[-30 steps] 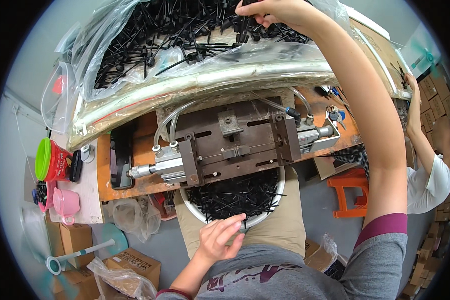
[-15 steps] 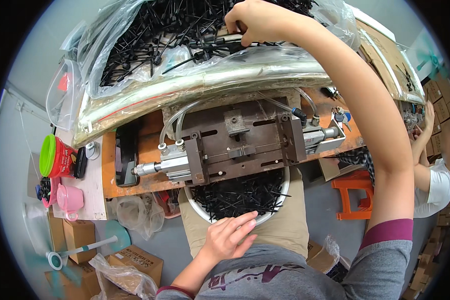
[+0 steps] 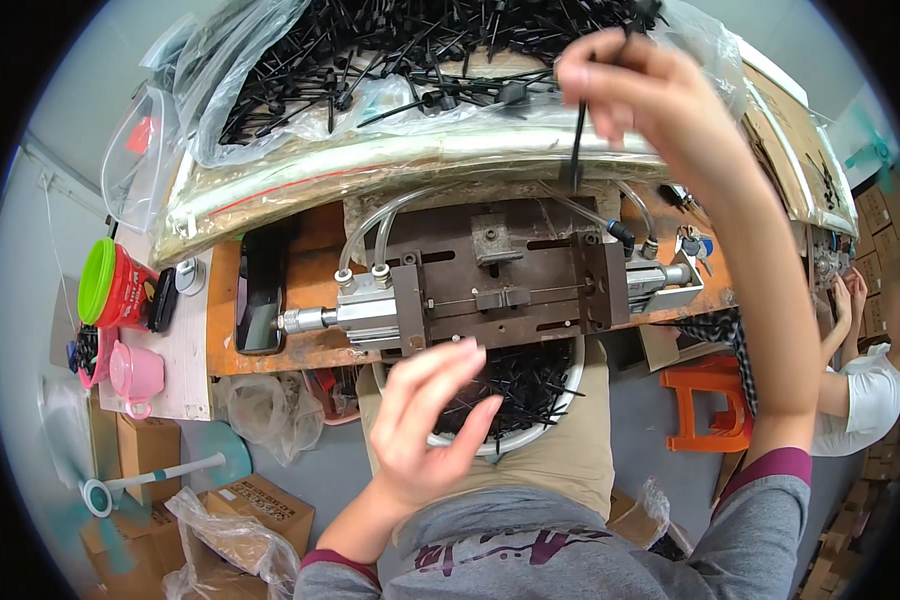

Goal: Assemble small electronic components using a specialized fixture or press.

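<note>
My right hand (image 3: 652, 95) is up over the front edge of a big plastic-lined tray (image 3: 400, 150), its fingers closed on a thin black plastic rod (image 3: 578, 140) that hangs down, partly blurred. In the tray lies a heap of black plastic stems (image 3: 400, 40) with thicker heads. Below, at the near edge of the dark metal clamping fixture (image 3: 455, 235), my left hand (image 3: 418, 425) is open and holds nothing. It hovers over a white basin (image 3: 518, 443) of similar black pieces, set on my lap. A small dark block (image 3: 502, 298) sits mid-fixture.
Air cylinders (image 3: 368, 318) with clear hoses flank the fixture on an orange bench. A dark phone (image 3: 260, 310), a red tub (image 3: 120, 290) and a pink cup (image 3: 136, 375) stand left. At right are an orange stool (image 3: 708, 400) and another person (image 3: 865, 395).
My right hand has drawn back from the heap, toward me and to the right, with a black rod in it. My left hand has risen from the basin's rim toward the fixture, fingers spreading.
</note>
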